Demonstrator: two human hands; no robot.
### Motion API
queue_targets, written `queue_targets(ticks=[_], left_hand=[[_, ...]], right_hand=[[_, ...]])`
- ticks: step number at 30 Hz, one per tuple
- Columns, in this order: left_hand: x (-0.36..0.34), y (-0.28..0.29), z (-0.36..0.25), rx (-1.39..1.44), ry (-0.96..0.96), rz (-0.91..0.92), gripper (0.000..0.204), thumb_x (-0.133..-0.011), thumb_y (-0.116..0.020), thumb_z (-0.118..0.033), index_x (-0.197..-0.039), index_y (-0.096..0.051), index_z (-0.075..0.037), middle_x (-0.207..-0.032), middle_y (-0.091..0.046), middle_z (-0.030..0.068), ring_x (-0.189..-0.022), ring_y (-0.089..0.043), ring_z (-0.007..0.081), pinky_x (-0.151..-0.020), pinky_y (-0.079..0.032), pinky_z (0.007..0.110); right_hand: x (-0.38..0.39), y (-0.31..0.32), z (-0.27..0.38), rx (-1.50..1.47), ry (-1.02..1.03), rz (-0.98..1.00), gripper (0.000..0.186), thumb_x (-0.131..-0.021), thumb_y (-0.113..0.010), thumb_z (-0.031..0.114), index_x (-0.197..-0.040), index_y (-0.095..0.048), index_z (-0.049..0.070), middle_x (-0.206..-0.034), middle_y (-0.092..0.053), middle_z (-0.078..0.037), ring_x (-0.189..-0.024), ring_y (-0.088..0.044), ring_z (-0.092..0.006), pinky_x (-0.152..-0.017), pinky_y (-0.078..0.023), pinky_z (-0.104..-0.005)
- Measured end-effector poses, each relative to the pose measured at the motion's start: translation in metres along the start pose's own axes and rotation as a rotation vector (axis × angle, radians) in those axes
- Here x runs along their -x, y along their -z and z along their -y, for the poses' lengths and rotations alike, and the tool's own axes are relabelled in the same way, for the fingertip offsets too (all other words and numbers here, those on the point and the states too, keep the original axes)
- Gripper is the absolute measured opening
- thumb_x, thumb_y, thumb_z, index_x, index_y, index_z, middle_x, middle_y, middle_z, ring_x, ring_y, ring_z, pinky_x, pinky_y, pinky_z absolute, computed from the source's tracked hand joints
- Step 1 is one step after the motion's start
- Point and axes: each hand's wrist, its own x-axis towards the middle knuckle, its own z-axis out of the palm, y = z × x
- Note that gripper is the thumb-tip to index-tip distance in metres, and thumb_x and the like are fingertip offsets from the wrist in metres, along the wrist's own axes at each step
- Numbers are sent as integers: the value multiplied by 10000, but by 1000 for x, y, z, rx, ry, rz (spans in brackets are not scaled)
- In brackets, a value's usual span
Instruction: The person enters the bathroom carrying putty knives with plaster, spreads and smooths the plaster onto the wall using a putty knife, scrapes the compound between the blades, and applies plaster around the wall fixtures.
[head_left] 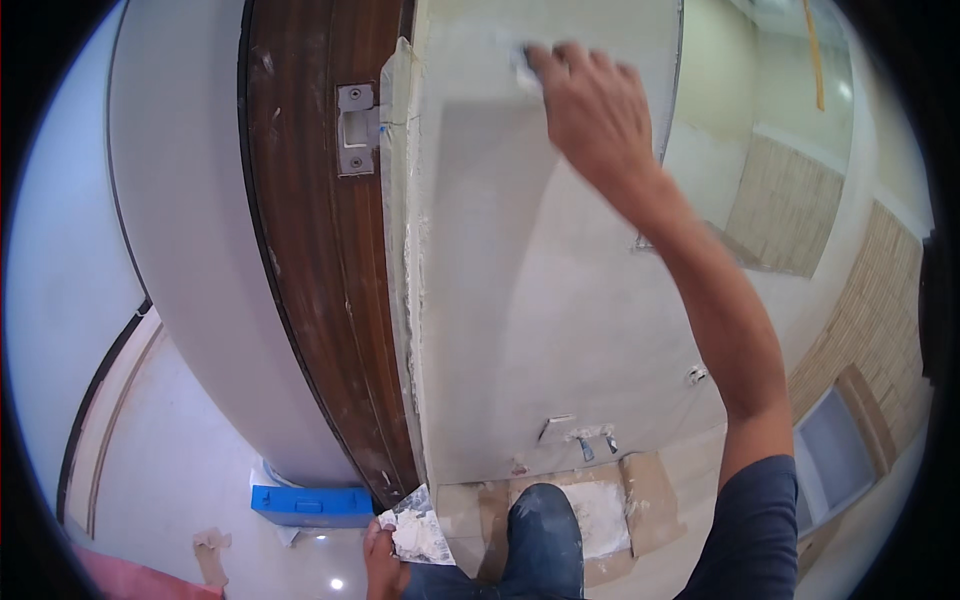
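One paste-heaped plate (423, 497) is gripped by left hand (381, 548) — one blurred tool (524, 73) by right hand (600, 112).

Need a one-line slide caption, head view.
Right hand raised with a blurred tool at the pale wall; left hand below holds a plate of white paste.

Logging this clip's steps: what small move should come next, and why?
Probably a short stroke along the wall with the right hand: its blurred tool is up by that surface, and the left hand holds a plate of white paste.
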Motion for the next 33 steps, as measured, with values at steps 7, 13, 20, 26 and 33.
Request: queue_targets(ticks=[7, 13, 20, 26, 33], left_hand=[[2, 1, 2, 10, 28, -6, 257, -1001, -442, -59, -1219, -570, -9, -1136, -704, 135, -1015, -711, 248, -900, -581, 380], [-1, 16, 9, 15, 3, 11, 261, -1017, -445, -98, -1238, -543, 0, -1138, -686, 133, -1040, -704, 261, -945, -577, 417], [0, 11, 5, 93, -6, 7, 281, -986, -435, -40, -1231, -563, 13, -1127, -692, 135, -1031, -696, 243, -932, -559, 368], [-3, 15, 7, 25, 16, 12, 280, -982, -439, -58, -1241, -537, -12, -1166, -677, 139, -1077, -689, 260, -981, -554, 408], [1, 7, 10, 45, -7, 29, 254, -1004, -456, -49, -1223, -577, -3, -1121, -696, 109, -1019, -694, 211, -913, -556, 347]], right_hand=[[-59, -21, 18, 47, -141, 61, 344, -971, -540, 74, -1299, -644, 77, -1163, -658, -152, -1116, -627, -296, -925, -496, -454], [33, -36, 69, -29, 71, 50, 530, -854, -588, -3, -1362, -590, 148, -1167, -578, -95, -1071, -579, -271, -904, -455, -424], [129, -8, 74, -14, 523, 186, 432, -882, -658, 170, -1311, -603, 190, -1254, -542, -67, -1185, -519, -248, -1088, -414, -433], [64, -26, 20, -54, 850, 12, 467, -887, -699, 209, -1319, -624, 368, -1396, -524, 39, -1309, -462, -210, -1191, -403, -424], [26, -48, 29, -118, 914, -19, 471, -914, -672, 190, -1324, -620, 417, -1424, -505, 88, -1336, -448, -171, -1230, -385, -409]])
